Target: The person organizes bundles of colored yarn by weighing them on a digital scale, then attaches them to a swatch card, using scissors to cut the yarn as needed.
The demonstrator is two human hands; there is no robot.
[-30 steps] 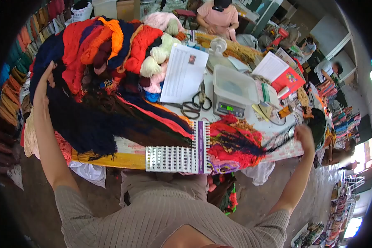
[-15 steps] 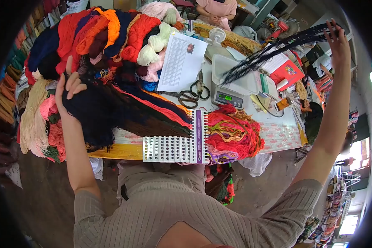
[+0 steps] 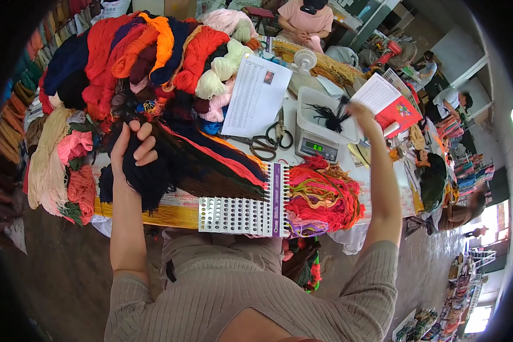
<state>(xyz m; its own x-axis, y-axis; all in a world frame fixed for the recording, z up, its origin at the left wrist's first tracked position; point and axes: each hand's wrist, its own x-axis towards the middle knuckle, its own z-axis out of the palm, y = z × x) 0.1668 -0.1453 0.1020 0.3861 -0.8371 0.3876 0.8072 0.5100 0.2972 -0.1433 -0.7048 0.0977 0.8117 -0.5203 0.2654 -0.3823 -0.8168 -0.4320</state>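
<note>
My left hand grips a thick dark navy yarn bundle lying at the table's left front. My right hand is over the scale's clear tray, holding dark yarn strands that rest bunched in the tray. The digital scale shows a green readout. A white perforated sample card with a purple strip lies at the front edge, with dark and red strands fanned to its left and a red, yellow and pink yarn tangle to its right.
Heaped skeins of red, orange, navy and cream yarn fill the far left. A printed sheet, scissors, a small fan and a red booklet lie around the scale. A person in pink sits opposite.
My right hand came down from high at the right and lowered the dark strands into the scale tray. My left hand slid down the navy bundle toward the table's front.
</note>
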